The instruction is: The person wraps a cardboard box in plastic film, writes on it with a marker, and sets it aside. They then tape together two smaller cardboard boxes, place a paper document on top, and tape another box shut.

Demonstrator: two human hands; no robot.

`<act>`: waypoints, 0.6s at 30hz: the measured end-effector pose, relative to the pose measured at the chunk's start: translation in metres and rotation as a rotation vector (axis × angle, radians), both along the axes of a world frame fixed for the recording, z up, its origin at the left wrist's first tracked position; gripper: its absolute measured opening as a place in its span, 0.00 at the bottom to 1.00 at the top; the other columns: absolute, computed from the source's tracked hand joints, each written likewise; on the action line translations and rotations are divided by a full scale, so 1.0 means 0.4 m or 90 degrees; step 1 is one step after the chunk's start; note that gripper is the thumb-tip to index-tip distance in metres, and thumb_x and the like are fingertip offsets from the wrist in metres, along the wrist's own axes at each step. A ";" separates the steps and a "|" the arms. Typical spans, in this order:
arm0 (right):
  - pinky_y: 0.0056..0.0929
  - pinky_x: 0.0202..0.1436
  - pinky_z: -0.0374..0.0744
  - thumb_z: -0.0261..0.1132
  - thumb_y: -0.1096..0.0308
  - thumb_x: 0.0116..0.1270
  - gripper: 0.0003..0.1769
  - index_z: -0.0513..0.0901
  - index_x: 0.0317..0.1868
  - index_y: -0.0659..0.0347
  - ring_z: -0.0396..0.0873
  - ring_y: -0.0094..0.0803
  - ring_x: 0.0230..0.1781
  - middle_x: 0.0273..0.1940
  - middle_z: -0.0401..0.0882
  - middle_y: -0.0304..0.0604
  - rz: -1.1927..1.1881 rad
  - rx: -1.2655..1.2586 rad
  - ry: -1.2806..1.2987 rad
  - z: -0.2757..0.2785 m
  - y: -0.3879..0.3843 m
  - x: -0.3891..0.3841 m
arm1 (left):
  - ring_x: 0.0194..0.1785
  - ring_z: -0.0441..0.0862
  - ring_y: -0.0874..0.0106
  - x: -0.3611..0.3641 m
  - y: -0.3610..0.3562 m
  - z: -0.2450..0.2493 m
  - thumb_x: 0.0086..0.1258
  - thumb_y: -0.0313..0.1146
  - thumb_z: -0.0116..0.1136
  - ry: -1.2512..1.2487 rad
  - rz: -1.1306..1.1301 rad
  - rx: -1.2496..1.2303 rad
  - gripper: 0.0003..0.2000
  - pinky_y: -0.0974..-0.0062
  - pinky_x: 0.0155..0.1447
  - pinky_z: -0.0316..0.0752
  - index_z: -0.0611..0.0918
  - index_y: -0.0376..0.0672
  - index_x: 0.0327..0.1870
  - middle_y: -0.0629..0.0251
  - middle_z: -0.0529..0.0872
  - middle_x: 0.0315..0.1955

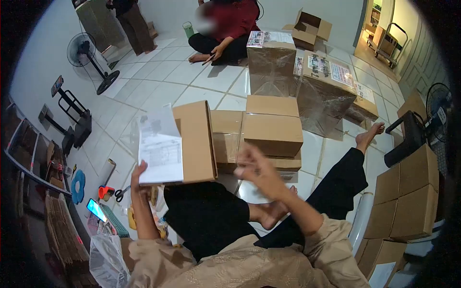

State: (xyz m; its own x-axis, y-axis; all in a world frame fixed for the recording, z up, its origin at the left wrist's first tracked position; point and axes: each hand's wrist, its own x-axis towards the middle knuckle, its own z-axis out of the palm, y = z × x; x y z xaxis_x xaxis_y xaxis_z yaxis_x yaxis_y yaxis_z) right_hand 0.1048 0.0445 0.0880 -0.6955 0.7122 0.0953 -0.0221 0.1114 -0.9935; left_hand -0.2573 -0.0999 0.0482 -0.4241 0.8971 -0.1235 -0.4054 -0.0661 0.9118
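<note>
My left hand (139, 178) grips the lower left corner of a brown cardboard box (197, 144), held up tilted above my lap. White printed papers (161, 156) lie against the box's left part, with one sheet's corner folded over, and my left thumb is on their edge. My right hand (259, 170), blurred by motion, is in the air to the right of the box and apart from it; whether it holds anything is too blurred to tell. Behind it, closed brown boxes (272, 126) are stacked on the floor.
Plastic-wrapped boxes (326, 86) stand farther back. A person (230, 29) sits behind them; another stands at the back left. At left are scissors (120, 194), a tape dispenser (105, 192), a phone (97, 210) and scales (79, 127). More boxes (408, 192) are stacked at right.
</note>
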 end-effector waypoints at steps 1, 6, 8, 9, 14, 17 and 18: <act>0.36 0.55 0.73 0.62 0.60 0.62 0.32 0.63 0.62 0.65 0.71 0.42 0.55 0.55 0.71 0.55 -0.084 0.106 -0.026 0.006 0.048 0.017 | 0.55 0.76 0.58 -0.023 0.042 0.003 0.66 0.38 0.54 0.051 -0.013 0.000 0.27 0.64 0.59 0.72 0.64 0.29 0.61 0.48 0.75 0.54; 0.38 0.59 0.69 0.62 0.61 0.59 0.30 0.67 0.60 0.65 0.69 0.46 0.58 0.55 0.70 0.54 -0.311 0.390 -0.135 0.055 0.285 0.076 | 0.48 0.80 0.67 -0.054 0.254 -0.037 0.64 0.34 0.59 0.072 -0.069 -0.045 0.24 0.72 0.52 0.76 0.68 0.30 0.58 0.55 0.79 0.48; 0.40 0.62 0.66 0.62 0.59 0.60 0.31 0.67 0.60 0.65 0.67 0.47 0.60 0.57 0.69 0.55 -0.320 0.421 -0.192 0.024 0.372 0.088 | 0.47 0.80 0.68 -0.029 0.317 -0.048 0.63 0.33 0.60 -0.002 -0.109 -0.043 0.24 0.73 0.51 0.77 0.69 0.30 0.57 0.55 0.79 0.48; 0.42 0.65 0.62 0.61 0.58 0.60 0.31 0.67 0.61 0.65 0.65 0.48 0.62 0.58 0.68 0.57 -0.326 0.450 -0.246 0.002 0.405 0.096 | 0.47 0.80 0.68 -0.036 0.341 -0.064 0.63 0.33 0.60 -0.006 -0.113 -0.041 0.24 0.73 0.51 0.77 0.69 0.30 0.57 0.55 0.79 0.48; 0.39 0.69 0.57 0.61 0.52 0.59 0.38 0.62 0.65 0.66 0.55 0.51 0.68 0.67 0.56 0.58 -0.285 0.394 -0.359 -0.109 0.477 0.120 | 0.47 0.81 0.69 -0.039 0.399 -0.083 0.62 0.33 0.62 0.140 -0.121 -0.178 0.23 0.74 0.52 0.76 0.73 0.28 0.55 0.53 0.81 0.45; 0.39 0.70 0.56 0.61 0.51 0.59 0.40 0.61 0.66 0.66 0.52 0.51 0.70 0.70 0.50 0.58 -0.276 0.375 -0.324 -0.120 0.472 0.118 | 0.46 0.81 0.68 -0.025 0.404 -0.069 0.61 0.33 0.63 0.158 -0.108 -0.174 0.23 0.74 0.50 0.76 0.74 0.27 0.54 0.53 0.81 0.45; 0.40 0.70 0.55 0.61 0.51 0.59 0.40 0.61 0.66 0.67 0.52 0.51 0.70 0.70 0.48 0.57 -0.278 0.371 -0.335 -0.117 0.466 0.118 | 0.46 0.81 0.68 -0.028 0.402 -0.069 0.61 0.33 0.63 0.156 -0.107 -0.182 0.23 0.74 0.50 0.76 0.74 0.27 0.54 0.53 0.81 0.45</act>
State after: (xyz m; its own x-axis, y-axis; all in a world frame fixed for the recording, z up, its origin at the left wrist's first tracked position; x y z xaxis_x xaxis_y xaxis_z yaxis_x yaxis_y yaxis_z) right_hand 0.1520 0.2310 0.0411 -0.4293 0.8618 0.2701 0.5826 0.4928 -0.6463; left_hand -0.2685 0.0611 0.0207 -0.3225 0.9009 -0.2905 -0.1570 0.2517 0.9550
